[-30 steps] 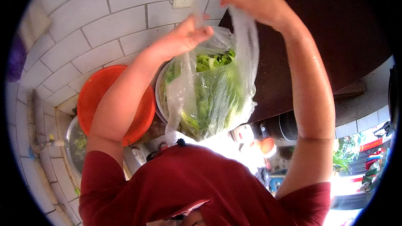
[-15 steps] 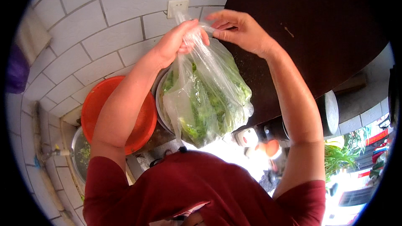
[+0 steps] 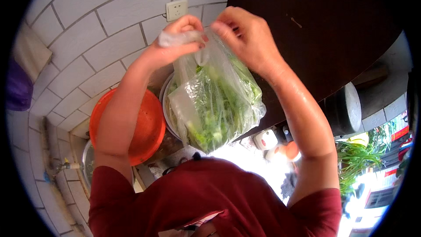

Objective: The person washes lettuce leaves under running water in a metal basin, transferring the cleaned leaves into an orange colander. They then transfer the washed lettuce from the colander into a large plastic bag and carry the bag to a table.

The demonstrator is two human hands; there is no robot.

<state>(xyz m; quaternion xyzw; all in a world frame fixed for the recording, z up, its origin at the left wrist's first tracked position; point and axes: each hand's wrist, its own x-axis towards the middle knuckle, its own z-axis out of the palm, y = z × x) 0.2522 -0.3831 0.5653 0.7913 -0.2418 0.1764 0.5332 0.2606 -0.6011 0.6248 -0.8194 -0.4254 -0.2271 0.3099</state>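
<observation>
A clear plastic bag (image 3: 219, 101) full of leafy green vegetables hangs upright in front of my chest, its top gathered upward. My left hand (image 3: 180, 39) is closed on the bag's neck, with a twisted strip of the plastic lying across its fingers. Opposite it, my right hand (image 3: 245, 35) pinches the top of the bag on the other side; its fingertips are partly hidden and slightly blurred. Behind the bag's left side shows the rim of a pale round basin (image 3: 165, 109). Whether the bag rests in that basin cannot be seen.
An orange-red plastic basin (image 3: 151, 125) stands to the left, below my forearm. A wall socket (image 3: 176, 9) sits on the white tiled wall just beyond my hands. To the right is a dark tabletop (image 3: 315, 39), with a lidded pot (image 3: 351, 107) past my right forearm.
Both hands have shifted on the bag's neck: the plastic strip now crosses my left fingers, and my right hand has closed in on the bag's top. The upright bunched plastic has come down.
</observation>
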